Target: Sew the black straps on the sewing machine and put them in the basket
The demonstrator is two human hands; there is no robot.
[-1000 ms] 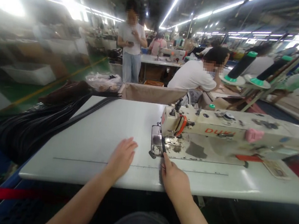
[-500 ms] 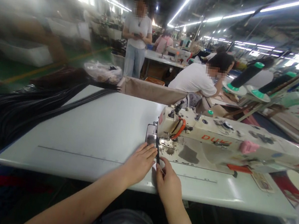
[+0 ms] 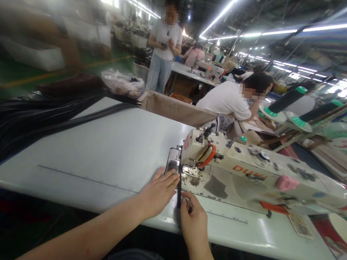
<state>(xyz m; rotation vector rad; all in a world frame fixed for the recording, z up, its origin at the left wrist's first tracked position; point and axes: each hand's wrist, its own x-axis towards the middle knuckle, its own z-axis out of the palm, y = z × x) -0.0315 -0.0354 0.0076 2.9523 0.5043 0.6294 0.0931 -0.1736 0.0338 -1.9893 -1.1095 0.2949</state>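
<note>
A narrow black strip [image 3: 179, 192] runs from under the head of the sewing machine [image 3: 227, 157] toward the table's front edge. My left hand [image 3: 160, 192] lies flat beside it, fingers stretched out, the tips by the metal plate [image 3: 173, 163] left of the needle area. On the strip's other side, my right hand [image 3: 195, 217] has its fingers curled in a pinch, close against the strip. Something small, thin and dark shows between those fingers; its kind is too small to make out.
Long black strips [image 3: 99, 116] drape over the left end of the white table [image 3: 120, 149]. Behind it stands a fabric-lined bin [image 3: 176, 107]. Thread cones [image 3: 287, 102] rise at the right. One person [image 3: 165, 40] stands beyond; another [image 3: 228, 94] leans over a workplace.
My right hand has shifted slightly down along the strip, toward the table's front edge. My left hand remains flat beside the strip. The view has tilted a little; the standing person's hands have moved apart.
</note>
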